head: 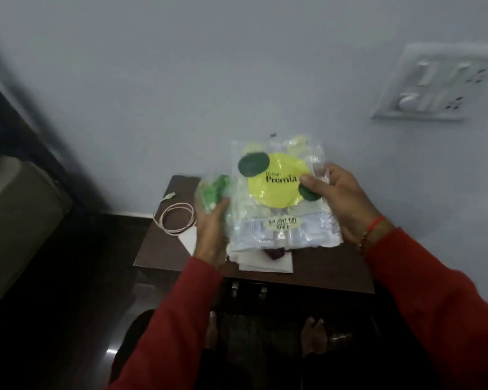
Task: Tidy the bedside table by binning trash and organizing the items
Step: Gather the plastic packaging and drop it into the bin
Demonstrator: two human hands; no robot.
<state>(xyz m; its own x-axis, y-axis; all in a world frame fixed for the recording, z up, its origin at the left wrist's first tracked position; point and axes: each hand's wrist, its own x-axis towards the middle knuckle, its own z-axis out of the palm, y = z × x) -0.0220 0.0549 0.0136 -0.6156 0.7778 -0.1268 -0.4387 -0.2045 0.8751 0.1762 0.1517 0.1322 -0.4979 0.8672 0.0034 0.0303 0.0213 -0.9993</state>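
An empty clear plastic packet (276, 192) with a yellow disc and dark green spots, printed "Premia" and "Mix Dry Fruit", is held up above the dark brown bedside table (333, 271). My right hand (338, 201) grips its right edge, thumb on the front. My left hand (212, 229) holds the left edge together with a crumpled clear-and-green wrapper (213, 192). On the table lie a coiled pale cable (178, 220) at the left and white papers (265, 263) with a small purple thing (276, 253) under the packet.
A white switch and socket plate (440, 83) is on the wall at upper right. A bed or mattress edge (17, 220) stands at the left. The table drawer has a metal handle (248, 289). My bare feet (313, 336) are on the dark glossy floor.
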